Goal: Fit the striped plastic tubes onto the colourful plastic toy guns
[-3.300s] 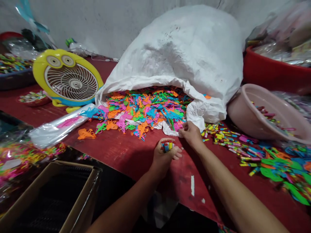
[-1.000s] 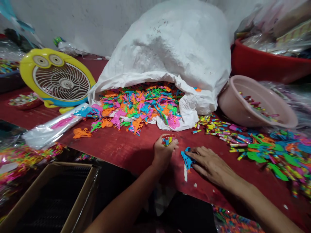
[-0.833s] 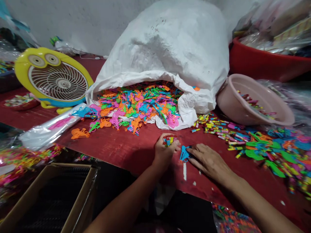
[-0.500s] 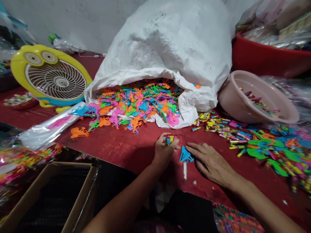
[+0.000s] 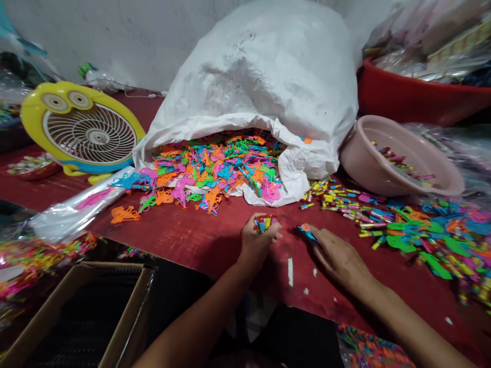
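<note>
My left hand (image 5: 253, 244) is closed around a bundle of small coloured tubes (image 5: 264, 224), whose red, blue and yellow ends poke out of the top of the fist. To its right, my right hand (image 5: 341, 258) pinches a blue plastic toy piece (image 5: 307, 234) at the fingertips. The piece is tilted up on edge, and a bit of orange shows at its tip. Part of it is hidden behind the fingers. Both hands are over the red tabletop (image 5: 230, 245), a short gap apart.
A large white sack (image 5: 264, 66) spills colourful plastic pieces (image 5: 215, 168) towards me. On the right are a pink basin (image 5: 356, 153), scattered small tubes (image 5: 341, 202) and green pieces (image 5: 402, 235). A yellow fan (image 5: 32, 110) stands at left, above a cardboard box (image 5: 126, 312).
My right hand has picked up the blue piece that lay flat on the table and tilted it up, shifting slightly right. The left hand keeps its bundle. The view has shifted a little.
</note>
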Demonstrator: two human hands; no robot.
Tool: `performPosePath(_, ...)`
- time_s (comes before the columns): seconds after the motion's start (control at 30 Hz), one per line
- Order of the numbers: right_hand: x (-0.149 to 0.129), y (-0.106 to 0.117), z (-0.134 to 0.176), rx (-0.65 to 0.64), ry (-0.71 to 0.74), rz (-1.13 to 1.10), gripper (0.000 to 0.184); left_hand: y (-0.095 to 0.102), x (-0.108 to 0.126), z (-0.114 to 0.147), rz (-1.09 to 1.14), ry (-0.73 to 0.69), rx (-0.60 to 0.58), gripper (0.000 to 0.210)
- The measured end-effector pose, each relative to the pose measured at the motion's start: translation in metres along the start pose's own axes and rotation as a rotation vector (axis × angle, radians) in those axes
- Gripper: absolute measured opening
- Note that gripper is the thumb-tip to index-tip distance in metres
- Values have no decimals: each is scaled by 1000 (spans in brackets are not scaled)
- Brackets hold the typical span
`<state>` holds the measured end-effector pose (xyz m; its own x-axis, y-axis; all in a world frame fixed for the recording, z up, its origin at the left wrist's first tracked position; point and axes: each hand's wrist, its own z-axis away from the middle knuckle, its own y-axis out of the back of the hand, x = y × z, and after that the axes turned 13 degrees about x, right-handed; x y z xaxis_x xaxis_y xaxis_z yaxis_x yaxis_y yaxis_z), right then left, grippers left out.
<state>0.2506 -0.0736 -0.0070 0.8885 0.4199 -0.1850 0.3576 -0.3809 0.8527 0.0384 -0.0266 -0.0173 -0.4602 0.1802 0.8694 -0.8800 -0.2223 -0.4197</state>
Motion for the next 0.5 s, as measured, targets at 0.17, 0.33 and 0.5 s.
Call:
performPosePath(0.17, -9, -3, 0, 32, -500, -476, 20, -14, -8, 5, -38, 28, -31, 27)
performPosePath(0.33, -33, -2, -4, 18, -842, -948, 23, -24, -17, 15, -85, 27, -100, 20)
performPosePath(0.5, -51, -7, 1, 68, -909, -1001, 24, -24, -21, 16, -95, -33, -109, 16)
